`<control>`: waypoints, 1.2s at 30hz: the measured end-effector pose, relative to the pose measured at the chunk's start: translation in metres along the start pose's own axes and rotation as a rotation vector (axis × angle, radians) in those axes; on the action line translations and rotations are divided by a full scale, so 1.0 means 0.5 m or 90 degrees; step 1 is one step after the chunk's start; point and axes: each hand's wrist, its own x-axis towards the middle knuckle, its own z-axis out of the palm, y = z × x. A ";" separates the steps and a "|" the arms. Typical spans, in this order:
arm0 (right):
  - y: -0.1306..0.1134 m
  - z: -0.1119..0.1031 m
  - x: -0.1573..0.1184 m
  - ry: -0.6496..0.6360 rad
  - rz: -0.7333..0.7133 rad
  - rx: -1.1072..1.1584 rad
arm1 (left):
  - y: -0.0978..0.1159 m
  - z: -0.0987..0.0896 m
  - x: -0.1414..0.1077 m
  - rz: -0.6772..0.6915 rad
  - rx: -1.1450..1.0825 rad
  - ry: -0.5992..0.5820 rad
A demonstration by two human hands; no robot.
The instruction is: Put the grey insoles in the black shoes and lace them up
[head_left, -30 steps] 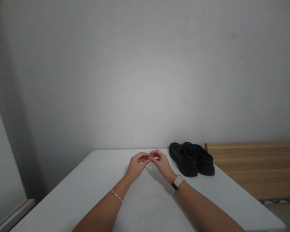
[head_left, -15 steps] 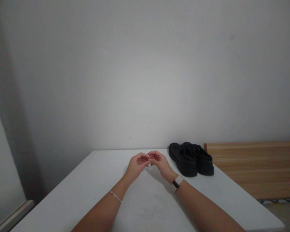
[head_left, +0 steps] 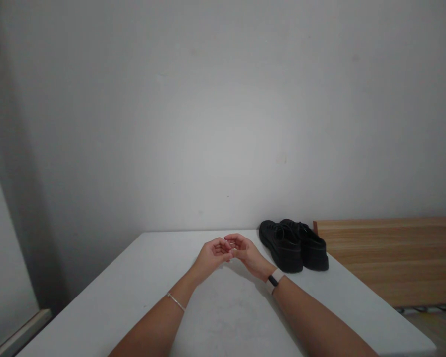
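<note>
Above the white table (head_left: 223, 317), my left hand (head_left: 211, 257) and my right hand (head_left: 247, 252) meet at the fingertips. Both have loosely curved fingers, with the thumbs apart from the other fingers, and nothing shows in either palm. A thin silver bracelet (head_left: 176, 301) circles my left wrist. On my right wrist is a pale band with a black face (head_left: 273, 281). Closest to my right hand is a pair of black lace-up shoes (head_left: 282, 248), side by side at the table's far right edge, with their heels toward me.
A plain grey-white wall (head_left: 223, 114) rises behind the table. To the right, beyond the table's edge, lies a wood-grain board (head_left: 386, 263). At the lower left is a pale ledge (head_left: 26, 332).
My hands have shifted very slightly down and toward each other, their fingertips still meeting. The shoes have stayed in place.
</note>
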 end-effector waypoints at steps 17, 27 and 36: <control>0.003 0.002 0.000 0.005 -0.006 -0.013 | 0.001 0.001 -0.001 -0.003 0.002 0.003; 0.002 0.004 0.002 0.015 -0.012 -0.006 | 0.003 0.002 -0.001 0.000 -0.006 0.003; 0.004 0.002 0.001 0.002 -0.011 -0.013 | 0.000 0.001 -0.001 0.000 -0.014 0.009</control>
